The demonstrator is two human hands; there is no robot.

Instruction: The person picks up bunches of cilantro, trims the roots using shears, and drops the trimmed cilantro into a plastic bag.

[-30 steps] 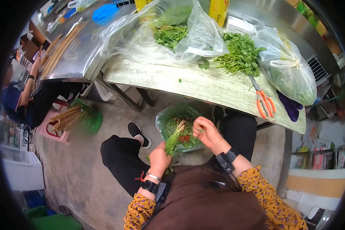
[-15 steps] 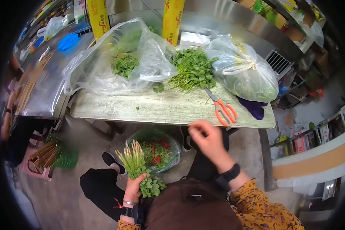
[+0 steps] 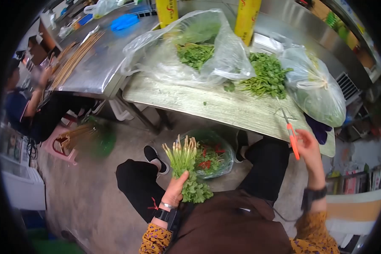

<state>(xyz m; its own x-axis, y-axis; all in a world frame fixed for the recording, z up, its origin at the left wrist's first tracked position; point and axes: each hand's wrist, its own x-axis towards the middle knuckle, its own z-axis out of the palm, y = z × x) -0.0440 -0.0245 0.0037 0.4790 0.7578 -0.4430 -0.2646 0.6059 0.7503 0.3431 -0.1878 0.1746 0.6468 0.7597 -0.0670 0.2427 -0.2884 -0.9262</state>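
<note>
My left hand point(image 3: 176, 189) is closed round a bunch of leafy herbs point(image 3: 183, 158), with the pale stem ends pointing up and the leaves hanging below. At the table's front edge, my right hand point(image 3: 309, 148) has its fingers on the orange handles of the scissors point(image 3: 293, 137), whose blades point away over the table. Behind them lies a pile of green herbs point(image 3: 269, 75). Below the table, beside the held bunch, a bag-lined container point(image 3: 230, 158) holds green trimmings and red pieces.
An opened clear bag point(image 3: 230, 55) with herbs and a tied full bag point(image 3: 326, 95) rest on the wooden table point(image 3: 178, 101). Long sticks point(image 3: 78, 59) lie on the metal table at left, where another person point(image 3: 25, 101) sits near a pink stool point(image 3: 55, 146).
My right hand has moved to the scissors and taken hold of the handles; they have lifted and turned. The camera view has shifted left. My left hand still holds the bunch.
</note>
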